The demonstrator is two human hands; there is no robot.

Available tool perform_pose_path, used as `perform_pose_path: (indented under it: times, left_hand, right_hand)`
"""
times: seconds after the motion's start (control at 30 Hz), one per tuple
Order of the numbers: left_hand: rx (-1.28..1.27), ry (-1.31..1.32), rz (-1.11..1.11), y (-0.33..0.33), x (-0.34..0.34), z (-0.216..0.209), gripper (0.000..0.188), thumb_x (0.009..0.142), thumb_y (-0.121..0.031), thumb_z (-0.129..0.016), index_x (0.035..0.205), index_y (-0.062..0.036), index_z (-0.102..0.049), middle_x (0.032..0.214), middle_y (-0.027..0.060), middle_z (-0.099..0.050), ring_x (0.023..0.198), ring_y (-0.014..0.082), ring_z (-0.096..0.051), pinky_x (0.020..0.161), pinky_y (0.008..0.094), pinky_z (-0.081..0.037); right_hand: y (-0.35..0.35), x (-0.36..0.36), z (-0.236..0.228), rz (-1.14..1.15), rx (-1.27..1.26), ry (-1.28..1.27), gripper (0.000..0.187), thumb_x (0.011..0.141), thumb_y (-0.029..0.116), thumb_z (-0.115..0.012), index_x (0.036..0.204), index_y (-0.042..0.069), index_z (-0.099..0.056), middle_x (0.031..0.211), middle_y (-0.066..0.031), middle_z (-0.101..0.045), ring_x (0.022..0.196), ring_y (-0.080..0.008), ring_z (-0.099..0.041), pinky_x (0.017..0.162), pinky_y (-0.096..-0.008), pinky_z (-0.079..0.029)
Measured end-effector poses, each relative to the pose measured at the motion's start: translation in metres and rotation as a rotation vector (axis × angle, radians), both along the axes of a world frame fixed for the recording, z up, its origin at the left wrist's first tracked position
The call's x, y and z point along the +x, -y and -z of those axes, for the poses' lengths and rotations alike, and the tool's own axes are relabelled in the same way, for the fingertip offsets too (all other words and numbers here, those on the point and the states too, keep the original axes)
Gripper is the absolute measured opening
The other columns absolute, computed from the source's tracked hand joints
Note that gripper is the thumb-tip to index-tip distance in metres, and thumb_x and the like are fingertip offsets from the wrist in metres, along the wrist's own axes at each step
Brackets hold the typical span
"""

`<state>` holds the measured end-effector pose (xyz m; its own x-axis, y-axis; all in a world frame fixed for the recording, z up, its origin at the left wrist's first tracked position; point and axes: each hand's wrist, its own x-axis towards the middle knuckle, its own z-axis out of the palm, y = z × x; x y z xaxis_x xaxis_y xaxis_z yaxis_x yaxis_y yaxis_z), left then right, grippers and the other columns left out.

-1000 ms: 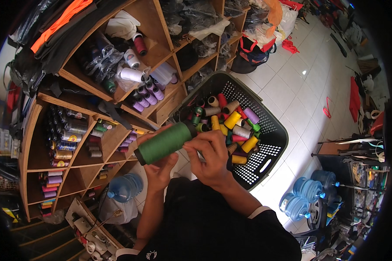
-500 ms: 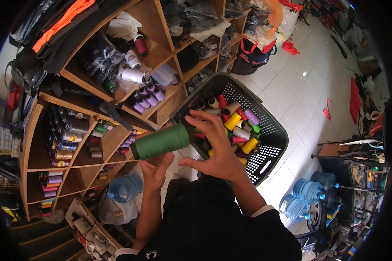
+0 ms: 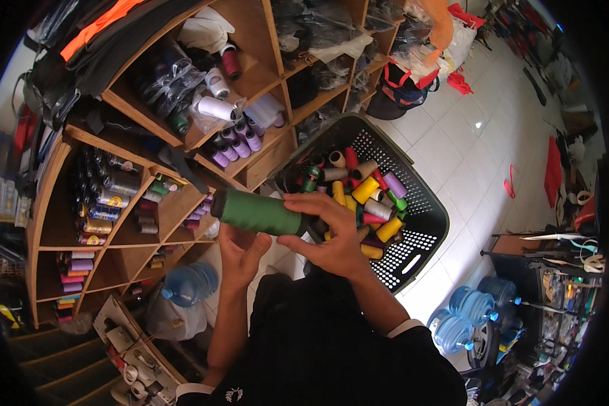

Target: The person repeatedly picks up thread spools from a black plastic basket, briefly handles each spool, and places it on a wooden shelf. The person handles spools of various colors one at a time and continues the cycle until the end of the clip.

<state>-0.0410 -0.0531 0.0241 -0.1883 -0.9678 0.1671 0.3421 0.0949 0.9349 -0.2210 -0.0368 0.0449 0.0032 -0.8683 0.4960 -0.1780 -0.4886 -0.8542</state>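
Head view: left grip (image 3: 239, 256) cups the green spool (image 3: 256, 212), right grip (image 3: 333, 238) pinches its end — uneven pressure could let it slip.

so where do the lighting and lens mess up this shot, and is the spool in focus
Head view: glare washes out the white floor tiles right of the basket; head view: fisheye bends the wooden shelves, with black corners; head view: the green thread spool looks fairly sharp, while the black shirt loses most detail.
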Motion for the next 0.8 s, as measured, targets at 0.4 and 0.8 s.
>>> perform_pose_path:
  times: [0.4,0.8]
  left_hand:
    - [0.148,-0.078,-0.067,0.004,0.028,0.010,0.057,0.078,0.004,-0.071,0.130,0.0023,-0.046,0.124,0.0117,-0.057,0.115,0.0201,-0.054,0.097,0.0346,-0.044]
    - [0.248,0.134,-0.391,-0.014,0.107,0.058,0.041,0.083,0.007,-0.066,0.120,0.0009,-0.052,0.115,0.0090,-0.057,0.111,0.0194,-0.055,0.090,0.0327,-0.052]
  right_hand:
    - [0.011,0.046,0.040,-0.105,0.468,0.408,0.032,0.089,0.008,-0.063,0.119,0.000,-0.057,0.110,-0.0093,-0.058,0.103,-0.0174,-0.058,0.086,-0.0292,-0.048]
    - [0.035,0.130,0.085,-0.243,0.498,0.113,0.026,0.089,0.003,-0.059,0.114,-0.002,-0.060,0.109,-0.0121,-0.058,0.099,-0.0190,-0.061,0.085,-0.0293,-0.051]
